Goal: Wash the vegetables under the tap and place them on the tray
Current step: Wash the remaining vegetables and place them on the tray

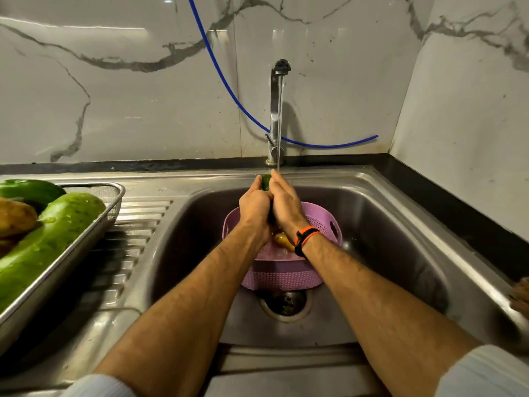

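both hands, left hand [254,207] and right hand [283,200], clasp a wet cucumber [266,181] under the tap [277,110]; it could slip into the sink [400,224].

Two hands, the left [255,209] and the right [286,203], meet around one green vegetable [266,182] under one tap [276,110]. One purple basket [283,275] sits in one sink [400,224] and holds at least one yellowish piece [283,241]. One tray [65,253] carries two green vegetables, the pale [48,242] and the dark [28,191], plus perhaps two brown ones [15,217]; one blue hose [229,90] crosses the wall.
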`<control>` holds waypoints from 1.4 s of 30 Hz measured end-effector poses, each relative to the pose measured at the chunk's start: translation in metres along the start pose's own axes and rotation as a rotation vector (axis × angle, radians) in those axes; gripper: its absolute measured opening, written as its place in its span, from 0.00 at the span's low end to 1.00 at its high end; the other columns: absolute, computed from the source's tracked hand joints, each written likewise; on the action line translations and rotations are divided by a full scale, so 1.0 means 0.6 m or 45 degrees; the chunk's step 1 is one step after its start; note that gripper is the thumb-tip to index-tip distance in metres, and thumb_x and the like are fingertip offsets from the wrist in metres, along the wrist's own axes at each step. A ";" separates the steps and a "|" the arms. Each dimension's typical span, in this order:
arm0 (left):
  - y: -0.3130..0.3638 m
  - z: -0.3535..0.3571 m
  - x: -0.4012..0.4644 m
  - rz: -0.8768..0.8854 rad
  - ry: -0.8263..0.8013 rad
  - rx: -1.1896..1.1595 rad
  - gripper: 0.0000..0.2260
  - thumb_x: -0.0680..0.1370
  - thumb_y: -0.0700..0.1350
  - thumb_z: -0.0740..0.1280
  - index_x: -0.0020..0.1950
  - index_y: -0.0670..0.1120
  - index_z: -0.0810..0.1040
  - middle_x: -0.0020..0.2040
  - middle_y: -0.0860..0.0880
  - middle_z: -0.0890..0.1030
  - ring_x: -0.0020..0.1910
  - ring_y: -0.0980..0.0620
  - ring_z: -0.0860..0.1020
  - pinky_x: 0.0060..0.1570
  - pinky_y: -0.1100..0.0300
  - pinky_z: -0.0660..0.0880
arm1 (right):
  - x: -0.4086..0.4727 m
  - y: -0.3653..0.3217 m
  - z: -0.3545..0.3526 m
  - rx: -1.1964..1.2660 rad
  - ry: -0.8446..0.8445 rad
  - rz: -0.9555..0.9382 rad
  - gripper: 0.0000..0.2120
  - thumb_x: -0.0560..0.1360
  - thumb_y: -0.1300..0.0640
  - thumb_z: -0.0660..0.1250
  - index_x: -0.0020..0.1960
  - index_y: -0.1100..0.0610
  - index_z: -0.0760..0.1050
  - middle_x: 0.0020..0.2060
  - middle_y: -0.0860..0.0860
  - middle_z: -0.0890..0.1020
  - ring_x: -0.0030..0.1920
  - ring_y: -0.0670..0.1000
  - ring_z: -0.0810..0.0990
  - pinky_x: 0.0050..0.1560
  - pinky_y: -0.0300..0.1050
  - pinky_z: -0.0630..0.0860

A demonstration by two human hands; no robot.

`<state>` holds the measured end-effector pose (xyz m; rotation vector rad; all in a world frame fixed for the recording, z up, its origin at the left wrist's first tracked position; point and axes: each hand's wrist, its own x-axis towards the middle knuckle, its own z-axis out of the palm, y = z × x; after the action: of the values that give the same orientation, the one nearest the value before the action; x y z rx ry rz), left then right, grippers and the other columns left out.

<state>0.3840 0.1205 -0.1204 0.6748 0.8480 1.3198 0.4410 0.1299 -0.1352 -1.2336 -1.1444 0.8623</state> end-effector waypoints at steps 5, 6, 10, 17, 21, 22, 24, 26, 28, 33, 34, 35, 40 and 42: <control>-0.005 -0.004 -0.016 -0.025 -0.186 0.099 0.29 0.78 0.27 0.56 0.77 0.46 0.67 0.66 0.44 0.78 0.66 0.44 0.76 0.68 0.47 0.72 | 0.018 -0.011 -0.012 0.086 0.083 0.076 0.20 0.83 0.55 0.56 0.74 0.54 0.67 0.73 0.52 0.70 0.73 0.51 0.68 0.75 0.51 0.62; -0.005 -0.005 -0.015 -0.020 -0.206 0.135 0.29 0.78 0.26 0.56 0.76 0.46 0.68 0.66 0.44 0.78 0.65 0.44 0.76 0.68 0.46 0.72 | 0.017 -0.012 -0.018 0.093 0.079 0.093 0.21 0.83 0.55 0.56 0.75 0.54 0.66 0.73 0.52 0.70 0.73 0.51 0.68 0.75 0.51 0.63; 0.006 -0.022 0.002 0.039 -0.271 0.378 0.28 0.77 0.25 0.60 0.74 0.46 0.72 0.64 0.43 0.80 0.63 0.44 0.78 0.64 0.47 0.76 | 0.010 -0.015 -0.036 0.132 0.033 0.170 0.24 0.82 0.57 0.59 0.77 0.53 0.62 0.73 0.54 0.69 0.71 0.53 0.70 0.68 0.43 0.67; 0.039 -0.062 0.005 0.109 -0.233 0.763 0.24 0.74 0.31 0.70 0.69 0.44 0.76 0.61 0.44 0.82 0.57 0.46 0.81 0.58 0.50 0.79 | 0.013 -0.019 -0.054 0.321 0.055 0.312 0.20 0.73 0.65 0.71 0.65 0.60 0.76 0.50 0.54 0.83 0.48 0.50 0.82 0.45 0.43 0.80; 0.042 -0.083 0.013 -0.004 -0.104 0.902 0.16 0.74 0.41 0.75 0.61 0.42 0.80 0.54 0.43 0.83 0.52 0.46 0.83 0.48 0.48 0.83 | 0.010 -0.015 -0.051 0.552 0.113 0.353 0.18 0.72 0.71 0.71 0.60 0.62 0.78 0.46 0.55 0.83 0.48 0.52 0.82 0.38 0.41 0.78; 0.044 -0.089 0.014 -0.035 -0.073 0.862 0.15 0.74 0.42 0.76 0.59 0.41 0.81 0.53 0.43 0.83 0.51 0.45 0.83 0.45 0.49 0.84 | 0.011 -0.013 -0.050 0.588 0.129 0.368 0.17 0.72 0.71 0.71 0.60 0.63 0.78 0.46 0.56 0.83 0.49 0.54 0.81 0.39 0.44 0.79; 0.050 -0.101 0.022 -0.085 -0.034 0.693 0.16 0.73 0.40 0.75 0.59 0.38 0.79 0.55 0.41 0.82 0.52 0.44 0.83 0.44 0.52 0.84 | 0.013 -0.012 -0.045 0.664 0.151 0.399 0.16 0.73 0.72 0.70 0.60 0.64 0.78 0.46 0.56 0.82 0.50 0.55 0.80 0.43 0.49 0.80; 0.057 -0.107 0.026 -0.130 -0.041 0.498 0.14 0.73 0.35 0.73 0.58 0.36 0.79 0.54 0.40 0.83 0.50 0.45 0.84 0.46 0.55 0.83 | 0.014 -0.015 -0.041 0.744 0.179 0.417 0.16 0.74 0.72 0.68 0.61 0.65 0.77 0.45 0.56 0.81 0.51 0.56 0.79 0.51 0.56 0.80; 0.059 -0.111 0.030 -0.169 -0.069 0.379 0.12 0.73 0.30 0.71 0.56 0.35 0.80 0.49 0.40 0.84 0.45 0.47 0.85 0.43 0.59 0.83 | 0.014 -0.019 -0.039 0.814 0.200 0.433 0.14 0.75 0.71 0.67 0.60 0.66 0.76 0.44 0.56 0.80 0.54 0.58 0.79 0.58 0.59 0.77; 0.052 -0.117 0.046 -0.170 0.012 0.278 0.13 0.75 0.30 0.69 0.57 0.40 0.83 0.52 0.41 0.84 0.44 0.50 0.84 0.38 0.64 0.80 | 0.009 -0.023 -0.034 0.823 0.168 0.474 0.13 0.76 0.71 0.65 0.60 0.65 0.76 0.51 0.61 0.80 0.60 0.62 0.78 0.52 0.59 0.78; 0.052 -0.118 0.048 -0.172 0.037 0.266 0.12 0.76 0.30 0.69 0.55 0.42 0.84 0.52 0.43 0.83 0.44 0.51 0.83 0.38 0.63 0.79 | 0.008 -0.023 -0.034 0.792 0.146 0.480 0.14 0.76 0.70 0.66 0.62 0.65 0.75 0.52 0.61 0.80 0.59 0.62 0.79 0.48 0.58 0.80; 0.053 -0.120 0.050 -0.175 0.059 0.263 0.11 0.76 0.31 0.68 0.52 0.44 0.84 0.52 0.43 0.83 0.44 0.51 0.82 0.39 0.61 0.80 | 0.006 -0.023 -0.034 0.762 0.123 0.486 0.14 0.76 0.70 0.66 0.62 0.64 0.75 0.52 0.60 0.80 0.58 0.62 0.79 0.45 0.58 0.81; 0.053 -0.121 0.052 -0.210 0.075 0.102 0.12 0.78 0.28 0.63 0.51 0.41 0.81 0.56 0.40 0.81 0.51 0.46 0.82 0.40 0.57 0.83 | -0.001 -0.023 -0.031 0.715 0.115 0.503 0.12 0.76 0.69 0.67 0.58 0.61 0.77 0.53 0.61 0.81 0.56 0.61 0.81 0.46 0.57 0.82; 0.049 -0.114 0.050 -0.201 0.087 0.090 0.10 0.77 0.28 0.64 0.51 0.40 0.81 0.55 0.39 0.81 0.50 0.45 0.82 0.36 0.60 0.82 | -0.002 -0.024 -0.036 0.693 0.157 0.500 0.12 0.75 0.68 0.68 0.57 0.60 0.78 0.50 0.59 0.82 0.54 0.59 0.81 0.45 0.55 0.83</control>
<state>0.3117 0.1512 -0.1376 0.6078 0.9869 1.1803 0.4602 0.1209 -0.1205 -1.0422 -0.5144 1.2718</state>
